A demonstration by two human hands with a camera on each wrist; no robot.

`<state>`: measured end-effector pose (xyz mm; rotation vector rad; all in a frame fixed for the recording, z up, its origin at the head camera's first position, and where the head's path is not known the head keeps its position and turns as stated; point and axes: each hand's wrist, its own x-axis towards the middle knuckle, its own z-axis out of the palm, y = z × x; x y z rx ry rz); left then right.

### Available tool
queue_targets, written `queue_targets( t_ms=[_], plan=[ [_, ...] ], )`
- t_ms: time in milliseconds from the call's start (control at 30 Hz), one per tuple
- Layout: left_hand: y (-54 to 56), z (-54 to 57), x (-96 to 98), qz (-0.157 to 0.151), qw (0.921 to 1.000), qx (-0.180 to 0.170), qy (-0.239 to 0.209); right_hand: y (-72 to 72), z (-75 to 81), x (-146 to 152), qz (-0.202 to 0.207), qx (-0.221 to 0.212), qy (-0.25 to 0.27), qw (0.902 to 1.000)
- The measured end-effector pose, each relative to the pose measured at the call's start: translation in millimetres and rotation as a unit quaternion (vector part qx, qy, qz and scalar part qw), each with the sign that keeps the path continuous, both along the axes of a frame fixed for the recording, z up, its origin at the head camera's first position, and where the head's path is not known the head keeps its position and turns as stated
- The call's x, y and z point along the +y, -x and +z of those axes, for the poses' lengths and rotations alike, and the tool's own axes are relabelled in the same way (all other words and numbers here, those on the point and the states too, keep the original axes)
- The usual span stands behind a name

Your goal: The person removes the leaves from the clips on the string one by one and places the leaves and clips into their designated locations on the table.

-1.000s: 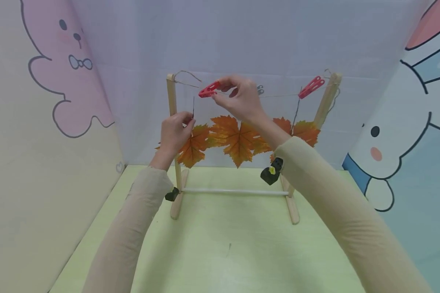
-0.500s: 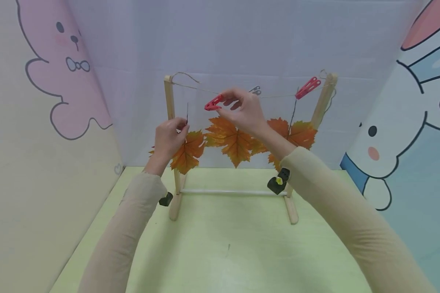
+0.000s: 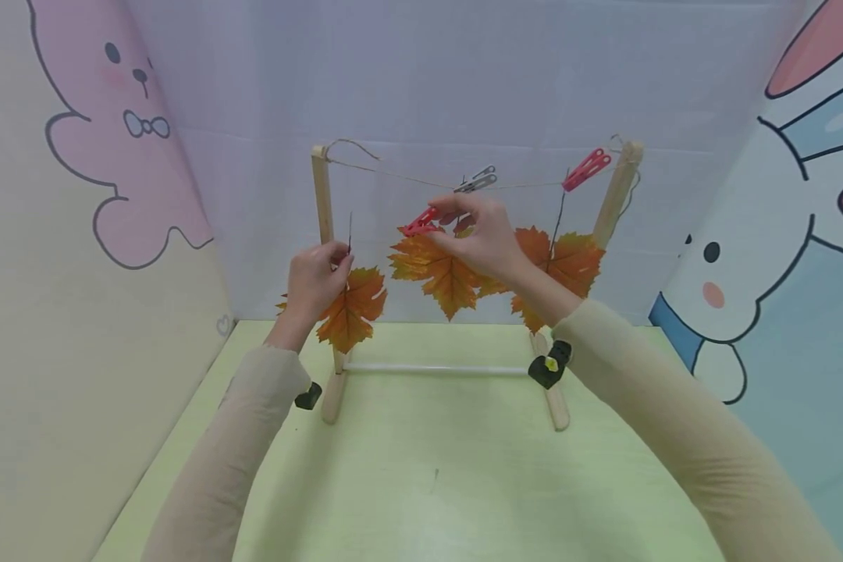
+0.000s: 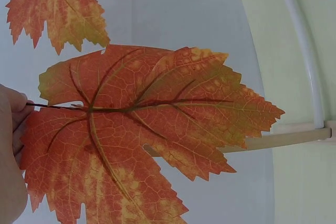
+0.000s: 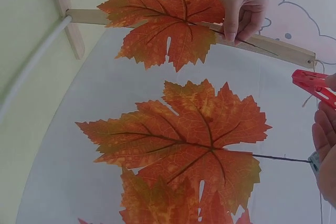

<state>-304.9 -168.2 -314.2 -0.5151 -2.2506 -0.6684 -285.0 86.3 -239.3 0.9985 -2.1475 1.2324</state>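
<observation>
Two leaves (image 3: 444,269) already hang from the string (image 3: 407,178); the left hand (image 3: 314,275) pinches the third leaf (image 3: 351,308), seemingly remaining; the right hand (image 3: 488,238) grips a red peg (image 3: 421,228).

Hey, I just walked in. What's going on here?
Someone is working at a string tied between two wooden posts. Their left grip pinches a loose leaf by its stem, the tip free below the string. Their right grip holds a red clip, not on the string. A middle leaf hangs from a grey clip, and a far leaf from a second red clip.
</observation>
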Motion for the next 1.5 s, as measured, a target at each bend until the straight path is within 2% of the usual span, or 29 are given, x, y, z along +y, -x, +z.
queue_targets(
  t_ms=[200, 300, 500, 700, 1100, 1333, 1500],
  plan=[
    [-3.9, -10.3, -5.3, 0.007, 0.9998, -0.020, 0.003, -3.8, -12.6, 11, -0.008, -0.020, -0.019, 0.9996],
    [-5.7, -14.6, -7.5, 0.007, 0.9995, -0.031, 0.003, -4.3, -19.3, 17, -0.015, -0.016, -0.026, 0.9994],
    [-9.0, -21.3, -12.6, -0.004, 0.9990, -0.042, 0.015, -6.8, -32.0, 28, -0.009, -0.033, -0.013, 0.9993],
    [-10.9, -26.8, -19.8, -0.018, 0.9986, -0.044, 0.022, -11.3, -43.7, 38, -0.040, -0.053, -0.030, 0.9973],
    [-15.9, -36.9, -27.3, -0.029, 0.9967, -0.069, 0.032, -17.3, -70.4, 58, -0.066, -0.098, -0.028, 0.9925],
    [-18.4, -44.9, -33.7, -0.019, 0.9946, -0.097, 0.029, -26.3, -84.3, 67, -0.074, -0.114, -0.026, 0.9904],
    [-21.4, -50.2, -37.5, -0.019, 0.9915, -0.125, 0.030, -30.9, -94.5, 76, -0.098, -0.142, -0.031, 0.9845]
  ],
)
